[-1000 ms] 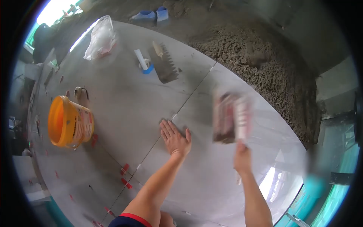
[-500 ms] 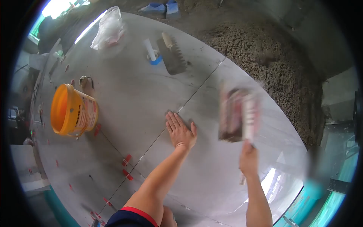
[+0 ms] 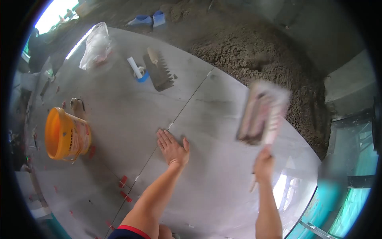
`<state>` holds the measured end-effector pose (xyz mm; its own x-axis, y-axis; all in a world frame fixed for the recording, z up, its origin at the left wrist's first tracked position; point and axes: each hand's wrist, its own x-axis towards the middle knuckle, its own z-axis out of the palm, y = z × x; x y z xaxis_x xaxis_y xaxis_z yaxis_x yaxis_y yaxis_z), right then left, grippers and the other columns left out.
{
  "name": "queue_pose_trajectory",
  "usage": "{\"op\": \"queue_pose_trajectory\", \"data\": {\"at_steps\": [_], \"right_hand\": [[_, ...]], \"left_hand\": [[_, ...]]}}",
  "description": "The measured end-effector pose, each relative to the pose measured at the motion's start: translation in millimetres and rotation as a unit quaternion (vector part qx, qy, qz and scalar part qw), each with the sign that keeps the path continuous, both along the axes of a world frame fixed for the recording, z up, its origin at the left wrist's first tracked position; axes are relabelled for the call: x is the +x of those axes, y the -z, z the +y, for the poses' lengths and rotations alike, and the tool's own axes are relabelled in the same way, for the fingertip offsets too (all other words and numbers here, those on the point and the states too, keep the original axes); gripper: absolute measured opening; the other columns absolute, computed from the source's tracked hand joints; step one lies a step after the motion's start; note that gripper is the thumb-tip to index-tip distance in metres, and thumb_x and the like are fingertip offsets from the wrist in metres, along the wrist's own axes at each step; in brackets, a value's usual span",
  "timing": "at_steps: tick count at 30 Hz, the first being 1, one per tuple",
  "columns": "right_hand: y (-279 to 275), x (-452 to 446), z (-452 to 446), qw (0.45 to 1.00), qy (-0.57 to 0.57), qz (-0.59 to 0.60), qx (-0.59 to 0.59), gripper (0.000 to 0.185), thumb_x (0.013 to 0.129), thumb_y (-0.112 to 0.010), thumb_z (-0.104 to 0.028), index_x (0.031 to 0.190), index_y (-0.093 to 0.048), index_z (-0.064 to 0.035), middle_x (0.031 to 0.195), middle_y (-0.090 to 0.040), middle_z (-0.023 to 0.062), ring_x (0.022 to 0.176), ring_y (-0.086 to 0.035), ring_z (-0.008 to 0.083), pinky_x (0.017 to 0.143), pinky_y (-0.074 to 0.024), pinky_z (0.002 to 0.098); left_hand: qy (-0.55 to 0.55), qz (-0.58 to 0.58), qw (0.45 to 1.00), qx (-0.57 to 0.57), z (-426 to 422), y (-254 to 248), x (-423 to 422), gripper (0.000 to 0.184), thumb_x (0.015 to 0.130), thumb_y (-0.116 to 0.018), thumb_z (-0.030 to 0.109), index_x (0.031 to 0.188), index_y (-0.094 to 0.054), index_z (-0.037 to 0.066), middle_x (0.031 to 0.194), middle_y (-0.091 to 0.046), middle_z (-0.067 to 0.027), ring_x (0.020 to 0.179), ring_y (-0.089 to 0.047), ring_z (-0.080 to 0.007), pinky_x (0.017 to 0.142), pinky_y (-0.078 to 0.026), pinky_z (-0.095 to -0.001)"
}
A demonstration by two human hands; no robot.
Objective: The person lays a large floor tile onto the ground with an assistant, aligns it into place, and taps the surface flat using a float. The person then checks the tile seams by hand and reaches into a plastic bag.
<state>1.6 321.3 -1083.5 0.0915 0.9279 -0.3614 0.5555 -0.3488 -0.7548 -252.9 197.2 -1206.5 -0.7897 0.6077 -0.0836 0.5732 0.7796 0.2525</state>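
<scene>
My left hand (image 3: 174, 149) lies flat, fingers spread, on the large grey tiles (image 3: 207, 175), its fingertips beside the seam between two of them. On the right, my right hand (image 3: 263, 164) is closed round the handle of a wide tool with a pinkish, worn head (image 3: 262, 113), blurred by motion. That head is over the far right part of the tile, near its edge; whether it touches the surface I cannot tell. Small white pieces sit in the seam, and red clips (image 3: 124, 181) stand along it at the lower left.
A yellow bucket (image 3: 67, 134) stands at the left. Farther back are a notched trowel (image 3: 158, 71), a blue-and-white roll (image 3: 140, 72), a plastic bag (image 3: 96, 46) and blue shoes (image 3: 147, 20). Rough mortar (image 3: 254, 51) borders the tiles at the upper right.
The tool in my right hand has shifted and tilted towards the mortar side. My left hand stays flat beside the seam. The whole view has shifted with the camera.
</scene>
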Motion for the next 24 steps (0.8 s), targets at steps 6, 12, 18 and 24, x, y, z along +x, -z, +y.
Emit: {"op": "queue_pose_trajectory", "data": {"at_steps": [6,12,18,24], "right_hand": [[-33.6,-11.4,76.8,0.978,-0.071,0.078,-0.182,0.065,0.092,-0.044,-0.069,0.072,-0.049,-0.0071,0.052,-0.044,0.0015,0.036,-0.040,0.0121,0.035,-0.0317,0.0297],[-120.5,68.2,35.9,0.987,0.076,0.069,0.122,0.063,0.097,-0.042,-0.062,0.071,-0.049,-0.0052,0.052,-0.043,0.0010,0.041,-0.043,0.0126,0.038,-0.0335,0.0301],[41.1,112.9,8.8,0.974,0.173,-0.009,-0.143,0.059,0.098,-0.043,-0.059,0.082,-0.061,-0.0043,0.057,-0.050,0.0058,0.045,-0.049,0.0195,0.043,-0.0391,0.0361],[-142.9,217.2,49.6,0.978,0.163,0.111,-0.066,0.059,0.097,-0.043,-0.061,0.079,-0.056,-0.0070,0.055,-0.046,0.0033,0.040,-0.043,0.0124,0.038,-0.0354,0.0330]], "left_hand": [[0.018,0.037,0.999,0.003,-0.6,-4.0,-3.2,0.088,0.095,-0.041,0.048,0.146,-0.013,-0.018,0.157,-0.008,-0.0325,0.149,-0.002,-0.0400,0.121,-0.004,-0.0454],[0.012,0.047,0.999,-0.022,0.7,-1.8,1.7,0.087,0.095,-0.042,0.049,0.147,-0.015,-0.016,0.157,-0.011,-0.0310,0.149,-0.005,-0.0374,0.121,-0.006,-0.0442],[0.010,0.062,0.998,-0.029,-3.0,5.8,-0.4,0.090,0.095,-0.040,0.052,0.148,-0.011,-0.014,0.158,-0.008,-0.0288,0.150,-0.005,-0.0360,0.121,-0.007,-0.0435],[0.021,0.045,0.999,0.000,-9.2,28.2,-9.5,0.086,0.098,-0.038,0.055,0.152,-0.012,-0.007,0.158,-0.014,-0.0263,0.147,-0.016,-0.0393,0.121,-0.014,-0.0456]]}}
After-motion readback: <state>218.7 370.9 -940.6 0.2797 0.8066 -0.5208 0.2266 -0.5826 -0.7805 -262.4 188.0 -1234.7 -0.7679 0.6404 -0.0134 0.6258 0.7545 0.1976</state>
